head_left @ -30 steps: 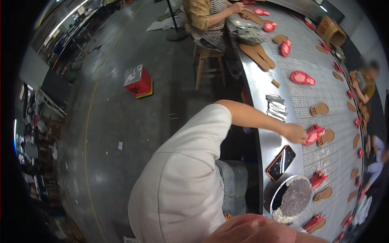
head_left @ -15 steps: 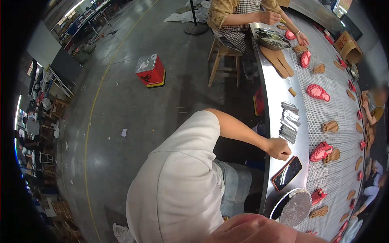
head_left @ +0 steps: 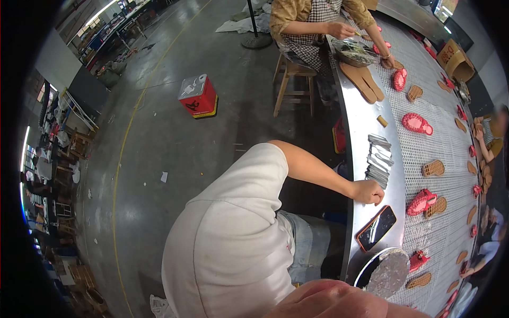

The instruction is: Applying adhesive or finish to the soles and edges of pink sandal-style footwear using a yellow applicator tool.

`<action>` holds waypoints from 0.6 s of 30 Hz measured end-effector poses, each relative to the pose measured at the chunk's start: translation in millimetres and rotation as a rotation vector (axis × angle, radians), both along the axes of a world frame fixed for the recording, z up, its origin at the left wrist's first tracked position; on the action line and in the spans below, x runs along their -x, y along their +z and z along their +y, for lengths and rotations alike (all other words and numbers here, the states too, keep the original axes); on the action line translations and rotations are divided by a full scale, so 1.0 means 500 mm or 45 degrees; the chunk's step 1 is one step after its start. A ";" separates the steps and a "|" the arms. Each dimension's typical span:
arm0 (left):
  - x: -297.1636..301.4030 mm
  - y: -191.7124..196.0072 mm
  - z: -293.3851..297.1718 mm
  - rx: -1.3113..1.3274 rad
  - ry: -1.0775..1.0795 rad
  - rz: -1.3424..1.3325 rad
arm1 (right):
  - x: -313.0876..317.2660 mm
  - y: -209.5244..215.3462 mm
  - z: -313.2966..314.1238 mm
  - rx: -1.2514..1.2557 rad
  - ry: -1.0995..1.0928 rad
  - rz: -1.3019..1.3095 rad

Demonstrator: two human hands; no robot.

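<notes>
Beside the metal counter's (head_left: 354,132) near edge rests the left hand (head_left: 368,191), its fingers curled into a loose fist with the knuckles on the steel. Whether anything is tucked inside the fist cannot be told.

Just beyond the hand lies one stack of silvery sheets (head_left: 378,161), almost touching it. One dark phone (head_left: 376,228) lies flat just on the other side of the hand.

Past the fingertips the mesh belt (head_left: 450,138) carries at least four red shoe pieces. The closest red piece (head_left: 422,201) is near the hand and touches a tan sole (head_left: 438,206). At least four tan soles show nearby, and more small ones sit well off along the far edge. Two long tan cut-outs (head_left: 363,82) lie on the steel, well beyond the stack.

One round metal bowl (head_left: 383,271), past the phone, holds a grey, glittery mass. One metal tray (head_left: 352,53) sits far up the counter before a seated person in a checked apron (head_left: 313,24); what is in it is unclear.

Behind the hand spreads a grey concrete floor (head_left: 159,159). On it stand one red can (head_left: 198,96) and one wooden stool (head_left: 293,79).
</notes>
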State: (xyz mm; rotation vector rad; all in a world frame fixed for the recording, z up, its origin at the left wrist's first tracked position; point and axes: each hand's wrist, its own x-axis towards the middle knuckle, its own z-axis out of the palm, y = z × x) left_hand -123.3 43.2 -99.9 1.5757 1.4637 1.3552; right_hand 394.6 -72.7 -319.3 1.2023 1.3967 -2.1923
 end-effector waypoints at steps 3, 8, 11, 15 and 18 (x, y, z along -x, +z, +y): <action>0.000 0.008 -0.025 0.115 0.039 -0.067 | -0.051 -0.033 -0.004 -0.027 0.008 -0.080; -0.005 -0.013 -0.001 0.106 -0.026 -0.128 | -0.007 0.023 -0.019 -0.175 0.142 -0.091; -0.004 -0.053 0.024 -0.266 0.003 0.005 | 0.084 0.157 -0.017 -0.054 0.054 -0.264; 0.024 0.005 0.004 -0.002 -0.201 -0.069 | 0.115 0.236 -0.002 0.143 0.008 -0.250; 0.094 0.061 0.073 -0.102 -0.068 0.141 | 0.110 0.220 0.001 0.102 -0.005 -0.184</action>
